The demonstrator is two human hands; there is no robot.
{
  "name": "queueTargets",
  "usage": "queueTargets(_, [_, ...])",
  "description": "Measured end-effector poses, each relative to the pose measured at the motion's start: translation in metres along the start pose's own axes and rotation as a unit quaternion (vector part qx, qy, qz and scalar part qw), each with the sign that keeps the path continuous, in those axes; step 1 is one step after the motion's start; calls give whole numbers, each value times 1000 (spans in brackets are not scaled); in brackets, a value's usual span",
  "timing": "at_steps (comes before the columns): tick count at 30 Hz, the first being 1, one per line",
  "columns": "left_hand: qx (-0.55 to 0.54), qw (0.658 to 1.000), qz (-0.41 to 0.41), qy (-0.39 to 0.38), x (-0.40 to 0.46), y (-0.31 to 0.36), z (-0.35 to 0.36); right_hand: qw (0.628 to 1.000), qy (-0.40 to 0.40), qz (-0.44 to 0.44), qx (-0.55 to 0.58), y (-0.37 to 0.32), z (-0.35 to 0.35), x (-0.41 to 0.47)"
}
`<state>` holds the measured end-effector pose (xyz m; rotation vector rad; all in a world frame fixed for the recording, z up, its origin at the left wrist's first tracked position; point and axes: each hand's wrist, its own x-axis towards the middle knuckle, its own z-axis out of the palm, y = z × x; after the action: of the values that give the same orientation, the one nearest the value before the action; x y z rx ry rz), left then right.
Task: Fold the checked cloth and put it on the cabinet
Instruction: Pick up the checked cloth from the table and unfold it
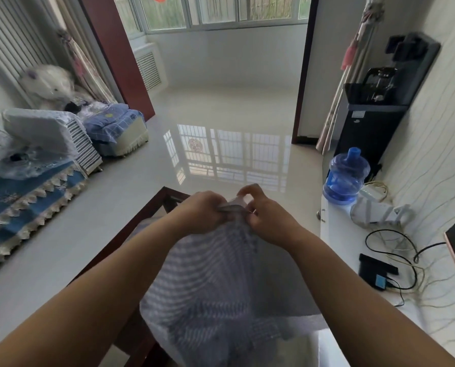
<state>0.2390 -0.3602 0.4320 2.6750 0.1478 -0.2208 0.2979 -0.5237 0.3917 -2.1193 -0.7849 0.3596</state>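
The checked cloth (pixel 215 287), grey-blue with pale lines, hangs in front of me, bunched at the top and spreading wide toward the bottom of the view. My left hand (pixel 199 211) and my right hand (pixel 263 215) are close together, both pinching its upper edge at about the same height. The white cabinet (pixel 345 234) runs along the right wall, to the right of the cloth. The cloth's lower part is blurred and hides what is under it.
A dark wooden table frame (pixel 152 207) stands below the cloth. On the cabinet top lie a blue water jug (pixel 344 176), a white adapter, black cables (pixel 395 250) and a black box. A black water dispenser (pixel 372 115) stands beyond. A sofa (pixel 22 181) is at left.
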Motion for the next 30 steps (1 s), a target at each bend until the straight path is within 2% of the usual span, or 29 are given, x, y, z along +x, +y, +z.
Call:
queueTargets(3, [-20, 1000, 5, 0, -2, -7, -1, 992, -7, 78, -97, 26, -3, 1])
queueTargets(5, [-47, 999, -2, -7, -3, -9, -4, 983, 27, 130, -130, 49, -4, 0])
queueTargets(8, [-68, 997, -38, -11, -6, -19, -13, 966, 140, 168, -141, 78, -15, -9])
queueTargets(11, [-114, 991, -71, -5, -9, -32, -18, 961, 180, 191, -87, 97, -33, -15])
queueTargets(16, [-203, 972, -108, -43, -12, -40, -10, 976, 187, 77, 83, 89, -36, -9])
queueTargets(19, [-257, 956, -126, -64, -15, -43, -6, 982, 171, 15, 81, 77, -38, -3])
queueTargets(21, [-278, 950, -125, -69, -18, -48, -5, 979, 195, 5, 65, 77, -47, 1])
queueTargets(25, [-314, 933, -175, -27, -24, -71, -4, 972, 230, 6, 43, 75, -64, -1])
queueTargets(27, [-382, 903, -195, 15, -27, -84, -5, 980, 180, 12, 83, 61, -74, -7])
queueTargets(28, [-395, 897, -190, 57, -27, -90, -7, 988, 119, 10, 100, 49, -80, -11])
queueTargets(30, [-351, 911, -148, 155, -23, -85, -13, 996, -45, 3, 82, 20, -86, -19])
